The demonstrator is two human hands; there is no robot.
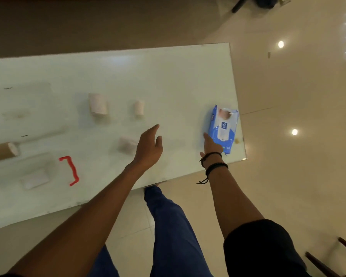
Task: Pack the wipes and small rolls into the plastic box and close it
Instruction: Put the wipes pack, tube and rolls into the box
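A blue and white wipes pack [223, 128] lies on a pale green-white table [168, 80] marked with a red bracket [70, 169]. White small rolls [98, 104] sit beside a brown cardboard tube [0, 151]. Black bracelets [214, 163] and blue trousers [172, 226] show against the cream floor [288, 156].

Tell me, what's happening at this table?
A person stands at a white table, reaching over it with both bare hands. The right hand touches a blue pack of wipes near the table's right edge; whether it has gripped the pack is unclear. The left hand hovers open and empty, next to a small white roll. More rolls lie scattered about. No plastic box is in view, so nothing looks packed yet.
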